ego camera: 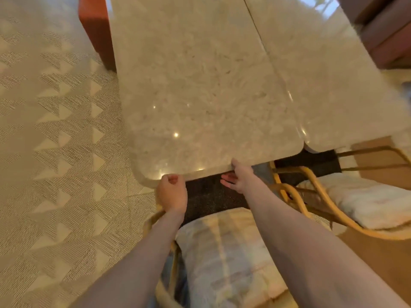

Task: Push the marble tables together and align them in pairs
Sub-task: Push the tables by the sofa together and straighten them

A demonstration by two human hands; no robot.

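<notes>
Patterned carpet (55, 141) covers the floor to the left, with bare wooden floor (378, 258) at the right. Two marble tables stand side by side with their long edges meeting along a thin seam; the near corners are rounded and leave a small notch where they meet. The left table (195, 90) fills the centre of the view, and the right table (333, 81) lies beside it, its near edge set slightly farther back than the left one's.

Both hands are at the near edge of the left surface. The left hand (172, 193) sits by the near left corner, fingers curled closed around the rim. The right hand (239, 177) is farther along the same edge, thumb on top of the rim, fingers (228, 181) loosely spread beneath it, not clamped.

Two rattan chairs with pale cushions are close by: one (224, 258) directly below the forearms, another (360, 201) to the right. An orange seat (95, 30) stands at the far left.
</notes>
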